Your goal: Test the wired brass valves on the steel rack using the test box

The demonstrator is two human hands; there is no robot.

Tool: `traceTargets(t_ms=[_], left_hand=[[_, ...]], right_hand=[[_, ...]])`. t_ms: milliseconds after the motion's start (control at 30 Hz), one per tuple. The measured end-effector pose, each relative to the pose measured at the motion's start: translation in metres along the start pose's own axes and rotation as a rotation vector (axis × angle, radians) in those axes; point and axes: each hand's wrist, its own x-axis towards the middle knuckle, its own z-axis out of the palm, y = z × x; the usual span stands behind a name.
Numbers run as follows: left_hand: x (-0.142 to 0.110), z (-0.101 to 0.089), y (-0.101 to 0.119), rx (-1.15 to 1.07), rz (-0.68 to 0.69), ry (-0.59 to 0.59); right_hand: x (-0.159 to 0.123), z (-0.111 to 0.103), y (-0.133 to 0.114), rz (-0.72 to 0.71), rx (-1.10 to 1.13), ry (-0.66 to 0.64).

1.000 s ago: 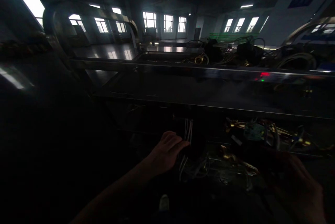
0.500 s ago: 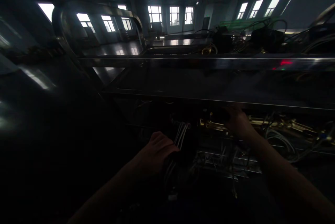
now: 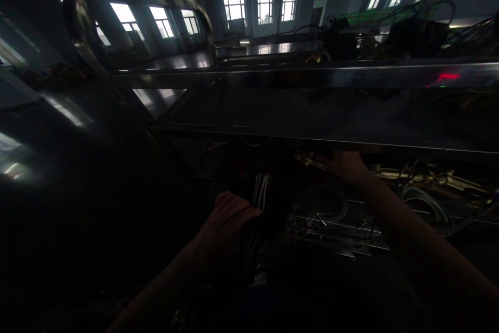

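My left hand is closed at the lower middle, its thumb over a bundle of white cables. These cables run beside a very dark shape whose kind I cannot make out. Further back, under the edge of an upper shelf, my right hand is closed around a long brass-coloured part with fittings. Its fingertips are lost in shadow. Below and to the left of the right wrist lies a thin coiled cable.
The metal rack's shelf edge runs just above both hands. A curved metal handle rises at the left. More brass-coloured parts and looped pale cables lie at the right. Dark equipment with wires stands on top.
The brass-coloured part at my right hand has risen toward the shelf edge, and the coiled cable below shows. My left hand with the cables has shifted slightly left. The view has tilted a little.
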Motion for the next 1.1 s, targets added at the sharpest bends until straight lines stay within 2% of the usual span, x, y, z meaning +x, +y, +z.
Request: traceTargets(t_ms=[67, 100, 167, 200, 233, 300, 400, 467, 600, 667, 733, 833, 867, 900, 1000, 1033, 1067, 1100], left_hand=[[0.005, 0.001, 0.002, 0.015, -0.008, 0.014], [0.008, 0.002, 0.003, 0.015, -0.009, 0.027], [0.013, 0.003, 0.004, 0.012, -0.005, 0.061], [0.014, 0.004, 0.004, 0.013, 0.005, 0.078], [0.016, 0.005, 0.003, 0.019, 0.015, 0.087], [0.018, 0.006, 0.003, 0.049, 0.024, 0.083], [0.022, 0.007, 0.004, 0.100, 0.011, 0.044], [0.028, 0.005, 0.005, 0.096, 0.023, 0.004], [0.043, -0.004, 0.004, -0.012, 0.088, -0.147], [0.048, -0.007, 0.000, -0.029, 0.089, -0.203], [0.049, -0.008, -0.006, 0.003, 0.081, -0.194], [0.047, -0.001, -0.015, 0.121, 0.074, -0.123], [0.046, 0.002, -0.018, 0.163, 0.075, -0.107], [0.047, 0.006, -0.021, 0.201, 0.071, -0.102], [0.054, 0.022, -0.028, 0.282, 0.049, -0.129], [0.058, 0.028, -0.030, 0.306, 0.038, -0.148], [0.063, 0.035, -0.031, 0.327, 0.028, -0.163], [0.069, 0.043, -0.033, 0.342, 0.017, -0.179]], right_hand=[[-0.030, -0.012, -0.026, -0.072, 0.127, 0.003], [-0.046, -0.017, -0.042, -0.126, 0.240, -0.066], [-0.075, -0.021, -0.073, -0.194, 0.497, -0.382], [-0.086, -0.020, -0.086, -0.203, 0.593, -0.474], [-0.096, -0.017, -0.096, -0.189, 0.658, -0.516], [-0.109, -0.008, -0.106, -0.153, 0.691, -0.513], [-0.114, 0.002, -0.101, -0.095, 0.556, -0.433], [-0.111, 0.000, -0.092, -0.046, 0.525, -0.417], [-0.096, -0.023, -0.078, 0.002, 0.744, -0.617], [-0.092, -0.041, -0.078, -0.002, 0.765, -0.637], [-0.095, -0.060, -0.081, -0.078, 0.717, -0.676], [-0.101, -0.075, -0.082, -0.275, 0.689, -0.891], [-0.099, -0.074, -0.078, -0.275, 0.661, -0.848], [-0.093, -0.069, -0.072, -0.226, 0.596, -0.713], [-0.054, -0.041, -0.041, 0.033, 0.153, -0.071], [-0.037, -0.029, -0.029, 0.075, 0.006, 0.033], [-0.021, -0.017, -0.017, 0.090, -0.094, 0.054], [-0.007, -0.007, -0.007, 0.077, -0.146, 0.023]])
